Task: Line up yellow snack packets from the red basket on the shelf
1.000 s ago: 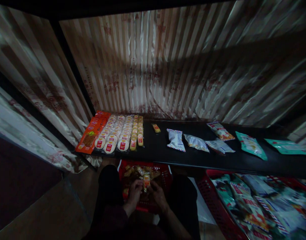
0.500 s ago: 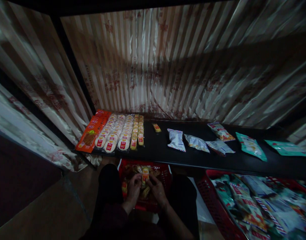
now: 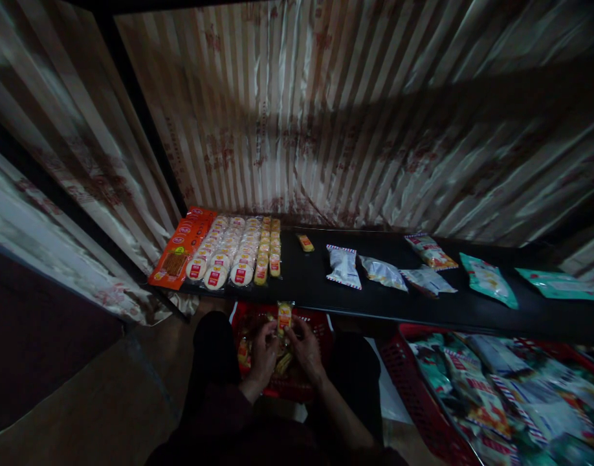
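A small yellow snack packet [image 3: 284, 316] with an orange-red label stands upright above the red basket [image 3: 297, 391]. My right hand [image 3: 307, 349] pinches its lower right side between closed fingers. Curled close at the lower left of the packet, my left hand [image 3: 264, 355] grips it too, though its fingertips are partly hidden. Under both hands, more yellow packets [image 3: 283, 364] lie loose in the basket. On the black shelf [image 3: 301, 279] just beyond, similar yellow packets [image 3: 261, 265] form two rows beside rows of round white wrapped crackers [image 3: 215, 276].
Orange snack bags [image 3: 173, 262] lie at the shelf's left end. One lone yellow packet [image 3: 305, 243], a white bag [image 3: 344, 266] and green bags [image 3: 488, 279] lie farther right. A second red basket [image 3: 408, 382] full of bags stands at my right. A striped curtain [image 3: 287, 129] hangs behind.
Both hands have lifted the yellow packet slightly, up and toward the shelf edge. The view has shifted a little; things on the shelf stay in place.
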Tool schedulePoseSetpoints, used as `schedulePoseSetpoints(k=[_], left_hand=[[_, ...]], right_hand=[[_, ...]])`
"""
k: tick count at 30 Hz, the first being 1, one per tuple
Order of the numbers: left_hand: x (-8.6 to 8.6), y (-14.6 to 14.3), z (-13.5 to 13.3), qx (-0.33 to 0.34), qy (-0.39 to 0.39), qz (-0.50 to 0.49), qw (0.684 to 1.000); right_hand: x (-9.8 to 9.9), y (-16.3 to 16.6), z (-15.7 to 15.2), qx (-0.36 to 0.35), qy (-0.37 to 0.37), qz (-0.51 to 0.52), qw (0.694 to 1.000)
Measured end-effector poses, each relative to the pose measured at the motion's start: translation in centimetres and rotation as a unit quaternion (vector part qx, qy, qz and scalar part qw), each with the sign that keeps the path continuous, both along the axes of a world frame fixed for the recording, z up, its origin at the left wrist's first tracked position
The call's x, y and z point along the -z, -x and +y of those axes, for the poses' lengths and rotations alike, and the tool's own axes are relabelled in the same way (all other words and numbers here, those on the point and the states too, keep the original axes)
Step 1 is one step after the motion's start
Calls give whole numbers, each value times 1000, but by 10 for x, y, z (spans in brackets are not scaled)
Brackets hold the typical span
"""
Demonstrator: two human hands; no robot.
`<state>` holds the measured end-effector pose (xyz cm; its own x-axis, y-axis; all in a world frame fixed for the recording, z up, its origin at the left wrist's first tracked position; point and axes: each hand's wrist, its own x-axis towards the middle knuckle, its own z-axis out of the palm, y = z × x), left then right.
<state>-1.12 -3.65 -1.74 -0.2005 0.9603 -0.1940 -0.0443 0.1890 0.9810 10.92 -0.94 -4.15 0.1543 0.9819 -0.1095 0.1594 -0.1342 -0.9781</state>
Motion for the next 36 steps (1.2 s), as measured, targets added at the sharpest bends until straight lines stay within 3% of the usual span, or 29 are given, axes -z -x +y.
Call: schedulePoseSetpoints(k=[14, 24, 36], left_hand=[[-27, -1, 14, -13, -31, 67, 997], [-32, 0, 45, -27, -60, 70, 995], [-33, 2, 72, -43, -61, 80, 994]], right_hand=[[-18, 3, 18, -16, -55, -17, 998], [-32, 7, 51, -27, -65, -19, 997], [-29, 15, 85, -31, -76, -21, 996]])
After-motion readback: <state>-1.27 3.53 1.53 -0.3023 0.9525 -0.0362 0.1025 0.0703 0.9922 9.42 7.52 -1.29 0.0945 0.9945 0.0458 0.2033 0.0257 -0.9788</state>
